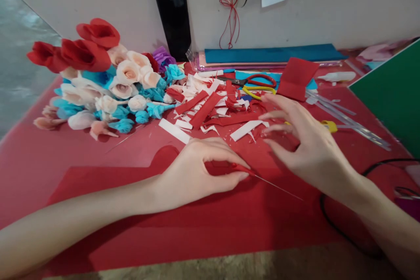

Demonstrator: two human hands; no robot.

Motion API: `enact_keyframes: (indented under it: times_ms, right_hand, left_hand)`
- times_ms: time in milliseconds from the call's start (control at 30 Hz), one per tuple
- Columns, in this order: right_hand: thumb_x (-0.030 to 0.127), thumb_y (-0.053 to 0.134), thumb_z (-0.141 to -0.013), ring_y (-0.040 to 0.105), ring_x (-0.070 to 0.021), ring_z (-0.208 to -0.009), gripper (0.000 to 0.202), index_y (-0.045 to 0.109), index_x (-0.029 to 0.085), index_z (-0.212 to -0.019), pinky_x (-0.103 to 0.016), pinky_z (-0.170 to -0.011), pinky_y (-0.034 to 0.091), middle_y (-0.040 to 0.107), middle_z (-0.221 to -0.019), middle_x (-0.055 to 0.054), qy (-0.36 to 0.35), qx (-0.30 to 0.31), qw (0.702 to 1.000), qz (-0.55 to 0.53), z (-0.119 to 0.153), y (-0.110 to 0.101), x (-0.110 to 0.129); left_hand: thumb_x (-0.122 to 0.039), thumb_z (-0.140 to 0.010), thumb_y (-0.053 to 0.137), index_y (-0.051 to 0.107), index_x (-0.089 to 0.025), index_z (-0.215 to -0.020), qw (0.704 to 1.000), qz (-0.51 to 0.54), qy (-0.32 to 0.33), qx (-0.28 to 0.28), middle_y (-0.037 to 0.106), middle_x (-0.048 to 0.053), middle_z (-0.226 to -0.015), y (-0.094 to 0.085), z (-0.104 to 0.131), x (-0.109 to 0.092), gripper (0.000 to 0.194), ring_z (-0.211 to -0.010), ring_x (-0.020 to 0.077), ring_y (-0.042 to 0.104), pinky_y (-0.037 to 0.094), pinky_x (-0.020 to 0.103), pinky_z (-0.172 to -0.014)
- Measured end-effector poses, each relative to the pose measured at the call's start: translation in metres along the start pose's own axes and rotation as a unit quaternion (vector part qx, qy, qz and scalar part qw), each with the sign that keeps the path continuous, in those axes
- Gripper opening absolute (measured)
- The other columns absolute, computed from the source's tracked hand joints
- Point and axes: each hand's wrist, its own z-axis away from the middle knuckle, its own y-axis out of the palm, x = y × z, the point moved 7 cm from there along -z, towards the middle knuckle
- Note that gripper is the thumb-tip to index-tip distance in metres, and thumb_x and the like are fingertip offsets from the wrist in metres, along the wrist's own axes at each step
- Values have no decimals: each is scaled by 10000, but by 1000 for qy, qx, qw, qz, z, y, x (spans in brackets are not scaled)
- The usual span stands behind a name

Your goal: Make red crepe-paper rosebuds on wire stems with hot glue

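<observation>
My left hand (200, 166) pinches the narrow base of a red paper flower (164, 156) between thumb and fingertips. Most of the flower's head is hidden behind the hand, with a rounded petal showing at its far side. From the pinched base a thin wire stem (278, 187) runs out to the right, its end free above the red sheet. My right hand (305, 140) hovers to the right with fingers apart and nothing in them. Just beyond its fingertips lie paper scraps (208, 109) in red and white, and scissors (260, 81) with red and yellow handles.
Finished paper flowers (127, 74) in red, cream and blue are heaped at the left. A black phone (173, 22) leans on the wall. A folded red paper (297, 78), clear glue sticks (351, 118) and a green board (390, 92) are at the right, near a black cable (341, 232).
</observation>
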Motion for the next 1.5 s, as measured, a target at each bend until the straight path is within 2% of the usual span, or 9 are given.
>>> enact_keyframes:
  times_ms: [33,100,167,267,533,767,1000,1267,1500]
  right_hand:
    - [146,530,-771,527,-155,-1027,531,387,188,-1281,-235,-784,483,438,-1286,-54,-11,21,1000,-14,1,1,4]
    - [190,517,-801,518,-154,-1052,343,521,191,-1144,-237,-838,462,526,-1196,-34,-23,76,996,-39,3,4,13]
    - [247,526,-814,594,-116,-866,168,607,204,-954,-194,-749,480,645,-940,3,-14,143,987,-65,7,9,22]
    - [271,573,-780,596,-86,-659,116,625,202,-857,-157,-588,470,653,-751,32,11,189,978,-89,13,14,29]
    - [208,513,-820,570,-84,-601,155,649,168,-757,-164,-548,426,646,-694,10,21,175,982,-71,19,16,30]
    - [182,513,-808,568,-87,-575,167,666,158,-746,-160,-526,418,648,-675,-5,8,156,986,-55,20,13,34]
    - [166,529,-791,541,-73,-537,151,656,160,-708,-158,-496,403,625,-626,14,14,155,986,-64,18,14,34]
    - [158,551,-764,467,-44,-491,98,643,165,-733,-138,-472,377,573,-571,43,32,158,983,-87,19,16,33]
    - [149,576,-744,494,-37,-503,60,635,161,-738,-119,-493,393,598,-598,43,38,149,983,-105,16,16,33]
  left_hand:
    - [-146,-732,621,697,-100,-784,1000,-3,5,-4,687,20,-732,-1,0,-1,103,-690,73,604,469,147,-680]
    - [-130,-728,620,695,-98,-782,1000,-12,21,-19,694,23,-749,-5,-1,-3,98,-707,74,605,470,146,-703]
    - [-113,-717,623,692,-97,-786,998,-21,35,-37,700,27,-767,-9,-1,-4,98,-722,82,608,474,154,-716]
    - [-105,-707,628,690,-97,-792,998,-23,44,-49,705,34,-776,-11,-1,-4,105,-735,94,611,481,169,-716]
    - [-108,-716,623,693,-73,-799,997,-8,53,-51,700,52,-765,-10,-1,-6,114,-715,91,605,482,162,-694]
    - [-127,-704,638,687,-90,-813,999,-6,11,-33,700,45,-782,-7,-2,0,125,-739,109,614,486,183,-702]
    - [-164,-722,632,686,-90,-774,1000,-2,8,-22,695,51,-745,-5,-2,1,105,-690,115,593,485,213,-665]
    - [-127,-703,631,670,-111,-727,999,8,-3,-38,688,43,-724,-5,-2,5,49,-680,123,602,490,224,-651]
    - [-117,-697,619,660,-113,-715,999,9,-10,-30,674,45,-709,-4,-2,6,45,-674,130,596,485,240,-649]
